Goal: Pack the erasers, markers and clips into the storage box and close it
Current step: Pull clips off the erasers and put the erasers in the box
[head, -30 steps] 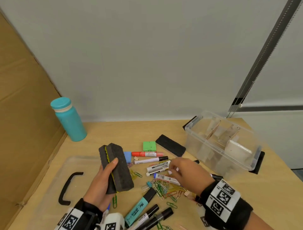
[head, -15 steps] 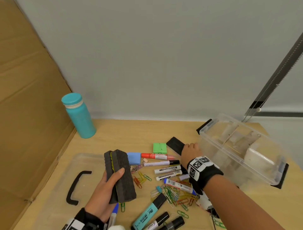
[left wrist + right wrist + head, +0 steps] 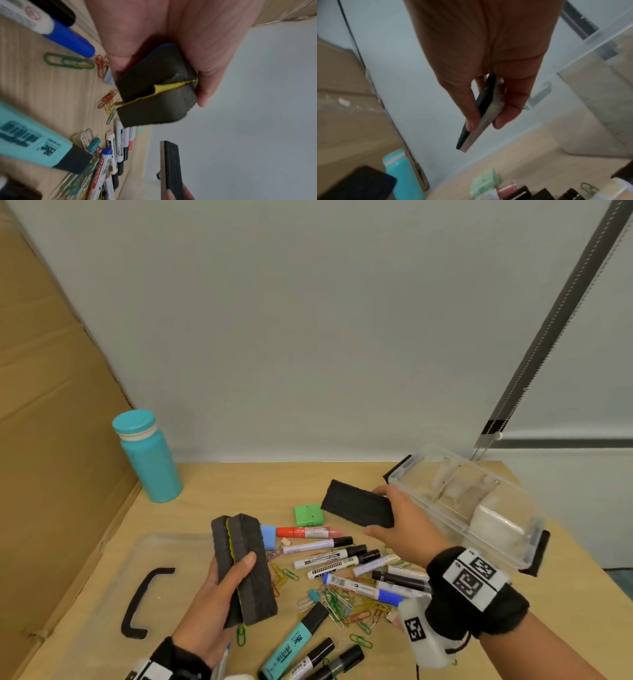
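Observation:
My left hand (image 3: 219, 601) grips two thick dark foam erasers (image 3: 245, 566) stacked with a yellow layer between them, held above the table; the left wrist view shows the foam erasers (image 3: 154, 94) from their end. My right hand (image 3: 400, 525) pinches a thin flat black eraser (image 3: 358, 504) lifted off the table, just left of the clear storage box (image 3: 479, 529). In the right wrist view thumb and fingers clamp the flat eraser (image 3: 479, 115). Markers (image 3: 329, 559) and coloured paper clips (image 3: 337, 604) lie scattered between my hands. A white block sits inside the box.
The clear lid (image 3: 113, 594) with a black handle lies at the front left. A teal bottle (image 3: 147, 457) stands at the back left beside a cardboard wall (image 3: 51, 440). A green square eraser (image 3: 308, 515) and a small blue one (image 3: 269, 535) lie among the markers.
My right hand went from the marker pile to the flat black eraser near the box, took hold of it and lifted it. The left hand keeps holding the foam erasers.

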`<action>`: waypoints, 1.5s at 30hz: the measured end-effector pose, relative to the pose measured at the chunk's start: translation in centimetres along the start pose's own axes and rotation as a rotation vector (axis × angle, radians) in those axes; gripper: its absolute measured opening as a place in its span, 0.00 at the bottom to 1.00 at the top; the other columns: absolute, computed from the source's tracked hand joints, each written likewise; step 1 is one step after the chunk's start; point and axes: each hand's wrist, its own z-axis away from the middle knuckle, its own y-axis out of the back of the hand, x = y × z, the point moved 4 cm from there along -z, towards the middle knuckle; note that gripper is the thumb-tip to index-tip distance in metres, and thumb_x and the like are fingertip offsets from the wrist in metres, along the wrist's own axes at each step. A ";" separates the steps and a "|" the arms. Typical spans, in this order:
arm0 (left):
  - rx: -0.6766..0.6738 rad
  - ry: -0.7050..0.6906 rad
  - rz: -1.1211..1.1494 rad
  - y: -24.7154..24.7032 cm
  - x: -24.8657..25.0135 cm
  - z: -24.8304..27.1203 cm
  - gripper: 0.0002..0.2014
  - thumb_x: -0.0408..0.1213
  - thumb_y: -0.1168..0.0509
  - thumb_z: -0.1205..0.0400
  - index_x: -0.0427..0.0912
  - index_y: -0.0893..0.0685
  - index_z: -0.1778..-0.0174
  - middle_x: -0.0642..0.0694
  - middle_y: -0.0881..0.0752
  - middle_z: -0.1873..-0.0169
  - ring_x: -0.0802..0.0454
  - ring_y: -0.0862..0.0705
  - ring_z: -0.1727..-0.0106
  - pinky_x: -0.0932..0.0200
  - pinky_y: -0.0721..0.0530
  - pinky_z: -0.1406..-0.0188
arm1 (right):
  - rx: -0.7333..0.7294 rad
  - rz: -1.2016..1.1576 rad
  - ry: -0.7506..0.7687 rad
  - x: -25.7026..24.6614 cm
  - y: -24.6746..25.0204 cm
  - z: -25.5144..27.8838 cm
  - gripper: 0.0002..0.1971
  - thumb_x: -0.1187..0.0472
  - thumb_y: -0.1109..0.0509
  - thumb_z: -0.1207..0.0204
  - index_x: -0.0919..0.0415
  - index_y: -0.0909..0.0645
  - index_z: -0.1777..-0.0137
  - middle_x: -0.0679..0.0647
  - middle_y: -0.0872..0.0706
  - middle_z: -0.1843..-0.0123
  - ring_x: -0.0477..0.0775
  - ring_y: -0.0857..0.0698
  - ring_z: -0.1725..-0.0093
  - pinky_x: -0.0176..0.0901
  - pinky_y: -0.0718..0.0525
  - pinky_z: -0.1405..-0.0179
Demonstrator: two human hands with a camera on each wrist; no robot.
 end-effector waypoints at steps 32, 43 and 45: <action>-0.528 -0.415 -0.907 -18.4 -1.2 4.7 0.54 0.38 0.24 0.26 0.69 0.60 0.20 0.61 0.30 0.26 0.64 0.22 0.32 0.58 0.18 0.34 | -0.402 -1.078 -0.033 0.0 6.2 7.6 0.28 0.62 0.30 0.28 0.40 0.30 0.30 0.60 0.21 0.34 0.62 0.17 0.38 0.64 0.16 0.40; -0.055 -0.689 -0.810 -18.7 0.7 2.8 0.42 0.70 0.31 0.36 0.65 0.34 0.25 0.58 0.32 0.33 0.60 0.26 0.34 0.70 0.23 0.43 | 0.055 -1.047 0.051 2.0 6.8 5.7 0.14 0.58 0.26 0.26 0.51 0.21 0.41 0.59 0.16 0.51 0.57 0.14 0.55 0.52 0.15 0.55; -0.024 -0.552 -0.558 -18.7 0.4 2.4 0.36 0.67 0.36 0.33 0.61 0.29 0.28 0.54 0.26 0.32 0.60 0.23 0.35 0.73 0.22 0.50 | 0.080 -1.080 0.037 2.0 6.7 5.6 0.18 0.53 0.25 0.30 0.50 0.22 0.41 0.61 0.16 0.50 0.59 0.15 0.54 0.55 0.15 0.53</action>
